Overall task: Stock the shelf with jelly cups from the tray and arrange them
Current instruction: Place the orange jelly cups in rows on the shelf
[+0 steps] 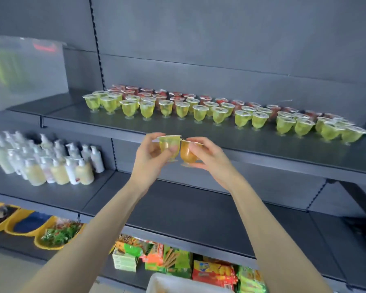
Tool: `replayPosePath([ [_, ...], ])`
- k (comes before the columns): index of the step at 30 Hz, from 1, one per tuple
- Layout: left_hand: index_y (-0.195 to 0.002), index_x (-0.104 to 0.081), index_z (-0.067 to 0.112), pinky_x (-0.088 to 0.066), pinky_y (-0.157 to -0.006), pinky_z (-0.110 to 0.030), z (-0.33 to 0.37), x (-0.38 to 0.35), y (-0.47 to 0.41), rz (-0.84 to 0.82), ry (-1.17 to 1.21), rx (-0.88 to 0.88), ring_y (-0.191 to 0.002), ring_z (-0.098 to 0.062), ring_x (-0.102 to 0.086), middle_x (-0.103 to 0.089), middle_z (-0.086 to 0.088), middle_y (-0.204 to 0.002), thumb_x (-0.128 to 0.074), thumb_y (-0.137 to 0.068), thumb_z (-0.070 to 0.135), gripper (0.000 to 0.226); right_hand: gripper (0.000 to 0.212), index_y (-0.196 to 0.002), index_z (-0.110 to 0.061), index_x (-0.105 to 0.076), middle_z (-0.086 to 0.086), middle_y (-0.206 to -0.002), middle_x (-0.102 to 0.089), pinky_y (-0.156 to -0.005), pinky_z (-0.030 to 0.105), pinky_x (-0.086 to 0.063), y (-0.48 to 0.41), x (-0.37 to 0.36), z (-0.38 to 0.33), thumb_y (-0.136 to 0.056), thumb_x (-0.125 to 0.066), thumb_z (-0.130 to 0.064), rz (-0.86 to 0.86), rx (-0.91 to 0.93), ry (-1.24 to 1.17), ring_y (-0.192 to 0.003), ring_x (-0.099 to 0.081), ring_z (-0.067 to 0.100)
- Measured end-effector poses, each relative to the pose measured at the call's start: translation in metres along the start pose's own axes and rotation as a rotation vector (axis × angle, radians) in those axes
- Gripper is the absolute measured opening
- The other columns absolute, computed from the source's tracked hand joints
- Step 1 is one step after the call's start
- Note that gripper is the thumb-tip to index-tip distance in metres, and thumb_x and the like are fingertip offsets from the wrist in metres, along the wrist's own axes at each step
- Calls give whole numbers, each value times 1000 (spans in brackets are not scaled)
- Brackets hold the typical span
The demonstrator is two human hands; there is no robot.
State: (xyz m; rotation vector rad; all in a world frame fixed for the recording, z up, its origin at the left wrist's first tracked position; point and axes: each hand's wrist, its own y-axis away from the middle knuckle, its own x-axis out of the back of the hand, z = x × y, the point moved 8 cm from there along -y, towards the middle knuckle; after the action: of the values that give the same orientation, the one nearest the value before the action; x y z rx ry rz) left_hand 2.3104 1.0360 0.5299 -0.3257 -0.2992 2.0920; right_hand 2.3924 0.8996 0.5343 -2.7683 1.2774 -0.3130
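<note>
Below the hands sits the white tray (178,282). The left hand (149,159) pinches a green jelly cup (167,145), the right hand (211,159) grips an orange jelly cup (187,155), rims up and touching, likely for setting down together. Beyond them the shelf (135,125) holds green rows (182,109) before red rows (175,95).

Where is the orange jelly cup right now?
Head view, centre: the orange jelly cup is gripped by the right hand, beside the green cup in the left hand.
</note>
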Motion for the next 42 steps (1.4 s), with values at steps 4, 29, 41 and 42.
replayPosePath([
  [4,-103,-54,23,-48,-74,-23,8,9,-43,17,-177,-68,-84,-12,-64,-71,-2,-92,-76,-77,31,35,18,-106,-17,-63,-8,-91,-66,-66,17,-53,-34,7,-23,-89,-63,-24,90,85,89,-76,-63,0],
  [29,-116,-52,13,-51,-81,-35,-30,12,-210,-247,-758,-168,-90,-25,-62,-66,-10,-100,-70,-83,18,38,24,-110,-13,-57,4,-129,-47,-94,21,-41,-179,9,-19,-87,-65,-13,439,53,862,-115,-52,18],
  [41,-128,-41,12,-50,-77,-36,-21,6,-203,-362,-934,-204,-89,-29,-63,-66,-16,-100,-60,-91,17,42,24,-109,-13,-57,4,-126,-49,-92,34,-49,-178,4,-25,-87,-66,-15,389,30,995,-109,-55,22],
  [42,-129,-40,13,-50,-75,-36,-21,6,-201,-377,-956,-204,-87,-29,-63,-66,-15,-98,-59,-91,19,43,27,-111,-14,-56,4,-128,-48,-94,37,-49,-177,4,-26,-86,-67,-15,372,10,1003,-111,-55,23],
])
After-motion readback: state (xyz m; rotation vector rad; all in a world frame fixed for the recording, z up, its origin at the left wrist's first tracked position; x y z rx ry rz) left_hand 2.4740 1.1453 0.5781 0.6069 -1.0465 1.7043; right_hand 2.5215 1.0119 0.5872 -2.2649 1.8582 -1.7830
